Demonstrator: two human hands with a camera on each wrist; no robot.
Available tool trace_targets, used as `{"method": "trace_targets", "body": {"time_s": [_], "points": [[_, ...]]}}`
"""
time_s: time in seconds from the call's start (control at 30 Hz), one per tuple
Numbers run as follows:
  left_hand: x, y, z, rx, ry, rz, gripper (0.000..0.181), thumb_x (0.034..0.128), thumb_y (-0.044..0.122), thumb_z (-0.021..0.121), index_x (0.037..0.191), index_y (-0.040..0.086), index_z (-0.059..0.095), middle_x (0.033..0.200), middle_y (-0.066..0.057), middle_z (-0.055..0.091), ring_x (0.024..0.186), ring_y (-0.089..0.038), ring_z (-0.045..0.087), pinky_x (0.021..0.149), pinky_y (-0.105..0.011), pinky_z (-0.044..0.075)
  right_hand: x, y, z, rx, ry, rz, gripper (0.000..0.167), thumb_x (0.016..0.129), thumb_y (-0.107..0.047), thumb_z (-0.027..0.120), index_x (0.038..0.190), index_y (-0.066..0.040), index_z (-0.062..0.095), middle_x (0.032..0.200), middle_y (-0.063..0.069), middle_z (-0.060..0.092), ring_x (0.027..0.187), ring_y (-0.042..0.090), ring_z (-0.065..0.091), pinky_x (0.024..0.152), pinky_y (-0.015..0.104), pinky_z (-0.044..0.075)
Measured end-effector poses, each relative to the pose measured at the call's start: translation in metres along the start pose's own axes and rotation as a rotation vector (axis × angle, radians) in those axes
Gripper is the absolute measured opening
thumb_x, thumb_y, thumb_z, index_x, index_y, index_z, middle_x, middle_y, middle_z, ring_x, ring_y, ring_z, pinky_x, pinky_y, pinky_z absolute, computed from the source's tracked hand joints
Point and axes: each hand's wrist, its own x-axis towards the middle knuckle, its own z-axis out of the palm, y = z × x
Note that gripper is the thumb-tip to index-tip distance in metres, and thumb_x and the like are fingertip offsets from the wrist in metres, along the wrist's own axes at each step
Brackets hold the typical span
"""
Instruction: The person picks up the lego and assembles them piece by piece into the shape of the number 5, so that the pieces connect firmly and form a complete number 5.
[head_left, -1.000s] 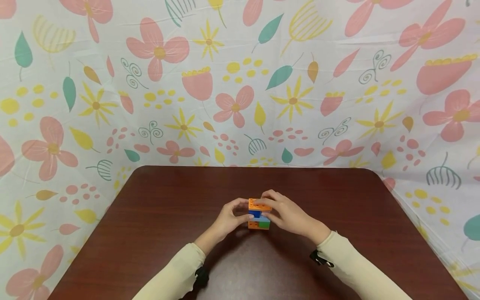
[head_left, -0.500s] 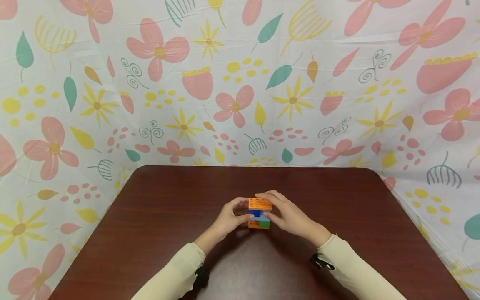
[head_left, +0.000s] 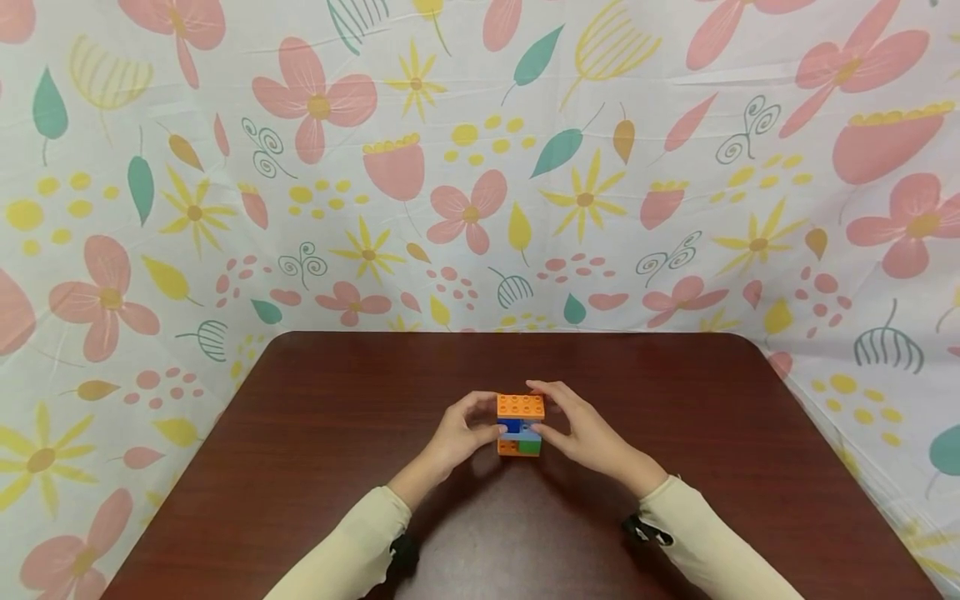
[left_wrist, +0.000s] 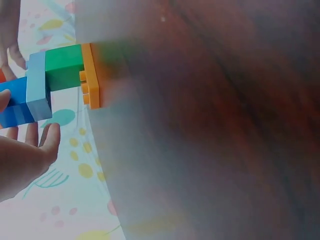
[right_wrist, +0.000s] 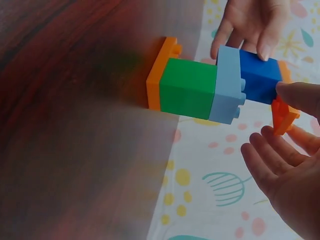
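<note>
A stack of toy building bricks stands upright on the table. It has an orange base plate point(right_wrist: 154, 82), a green brick point(right_wrist: 187, 89), a light blue brick point(right_wrist: 228, 85), a dark blue brick point(right_wrist: 259, 75) and an orange top plate point(head_left: 521, 405). From the left, my left hand point(head_left: 459, 429) grips the stack, thumb on the front of the dark blue brick and fingers behind. My right hand point(head_left: 588, 429) holds the upper right side between its thumb in front and fingers at the back. In the right wrist view its thumb touches the dark blue brick near the top plate.
The dark brown table point(head_left: 360, 375) extends around the stack on every side. Behind it hangs a white cloth point(head_left: 480, 283) printed with flowers and leaves. Both sleeved forearms reach in from the near edge, with a dark strap at each wrist.
My right hand's fingers have slid off the top plate, back and to the right, and its studs now show. My left hand and the stack have hardly moved.
</note>
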Motion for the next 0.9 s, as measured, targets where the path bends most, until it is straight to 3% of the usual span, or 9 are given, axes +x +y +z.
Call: {"method": "trace_targets", "body": {"time_s": [0.3,0.5,0.73,0.9], "points": [[0.001,0.005,-0.003,-0.021,0.009,0.049,0.045,0.0866,0.000,0.068,0.129,-0.001,0.054,0.122,-0.020,0.059,0.116,-0.036,0.054,0.096,-0.044,0.047,-0.012,0.010,0.006,0.048,0.029,0.025,0.066,0.084,-0.009,0.074,0.142,-0.010,0.042,0.129,0.008,0.053,0.112,0.024,0.056,0.089,0.049,0.049],[0.001,0.009,-0.003,-0.027,0.007,0.048,0.043,0.0878,0.001,0.068,0.129,0.003,0.055,0.126,-0.019,0.058,0.119,-0.036,0.052,0.098,-0.042,0.046,-0.018,0.012,0.011,0.080,0.029,0.099,0.064,0.087,-0.014,0.072,0.143,-0.006,0.041,0.133,0.013,0.052,0.119,0.033,0.053,0.092,0.053,0.046],[0.010,-0.009,-0.003,-0.061,0.010,0.052,0.045,0.0883,0.004,0.068,0.131,0.009,0.055,0.132,-0.018,0.054,0.123,-0.032,0.050,0.100,-0.046,0.043,-0.021,0.017,0.018,0.123,-0.003,0.204,0.064,0.089,-0.015,0.070,0.143,-0.003,0.038,0.138,0.021,0.048,0.124,0.039,0.048,0.094,0.058,0.043],[0.012,-0.009,-0.003,-0.059,0.010,0.063,0.044,0.0885,0.008,0.070,0.130,0.013,0.057,0.131,-0.017,0.055,0.119,-0.027,0.053,0.097,-0.039,0.047,-0.021,0.022,0.022,0.176,-0.048,0.232,0.063,0.090,-0.013,0.069,0.142,0.000,0.038,0.136,0.021,0.048,0.119,0.037,0.052,0.094,0.053,0.045]]}}
